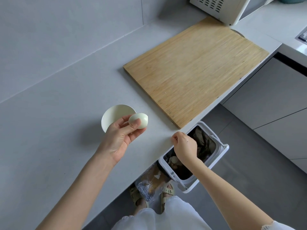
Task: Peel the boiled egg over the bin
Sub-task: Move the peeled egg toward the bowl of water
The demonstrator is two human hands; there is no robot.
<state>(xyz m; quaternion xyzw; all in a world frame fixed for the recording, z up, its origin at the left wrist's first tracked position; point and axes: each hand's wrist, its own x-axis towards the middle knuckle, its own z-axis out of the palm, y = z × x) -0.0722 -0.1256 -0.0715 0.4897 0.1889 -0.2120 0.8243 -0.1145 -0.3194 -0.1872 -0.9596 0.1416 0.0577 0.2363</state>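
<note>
L hand gripping smooth white peeled boiled egg by small white bowl, R hand pinched closed over white rectangular bin w/ dark liner

Your egg and your bin
The egg looks peeled, white, above the counter; the white bin stands open below, dark-lined.
</note>
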